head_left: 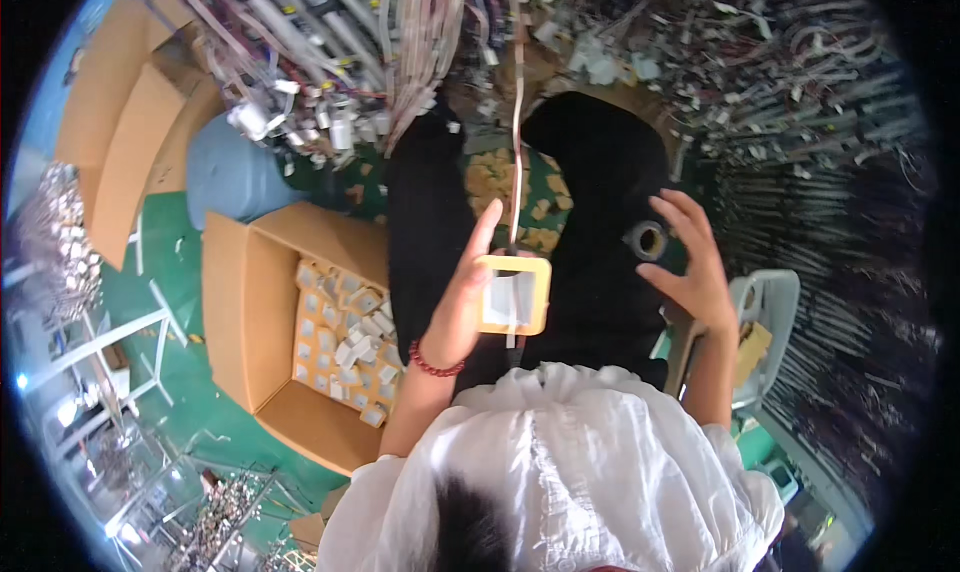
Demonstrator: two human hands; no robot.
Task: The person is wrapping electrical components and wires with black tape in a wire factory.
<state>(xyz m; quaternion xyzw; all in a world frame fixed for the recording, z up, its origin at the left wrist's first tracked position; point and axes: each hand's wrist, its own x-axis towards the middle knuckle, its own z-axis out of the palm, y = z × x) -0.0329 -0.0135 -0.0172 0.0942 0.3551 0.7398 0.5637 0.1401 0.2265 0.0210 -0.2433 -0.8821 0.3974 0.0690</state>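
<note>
My left hand [464, 297], with a red bead bracelet at the wrist, grips a square yellow-framed piece [540, 297] with a pale grey-white middle. A thin pale cable [517, 122] runs down from the hanging bundles to this piece, and a short end shows below it. My right hand [697, 272] is spread over my right thigh, thumb and fingers apart. Between its thumb and fingertips sits a dark roll of tape [650, 241] with a brown core; whether the fingers touch it I cannot tell.
On my left stands an open cardboard box [228, 312] holding many small yellow-and-white pieces. Behind it are a blue stool [235, 167] and another carton [130, 162]. Cable bundles [420, 42] hang ahead and to the right. A pale plastic chair [780, 322] stands right. Yellow scraps litter the green floor [165, 237].
</note>
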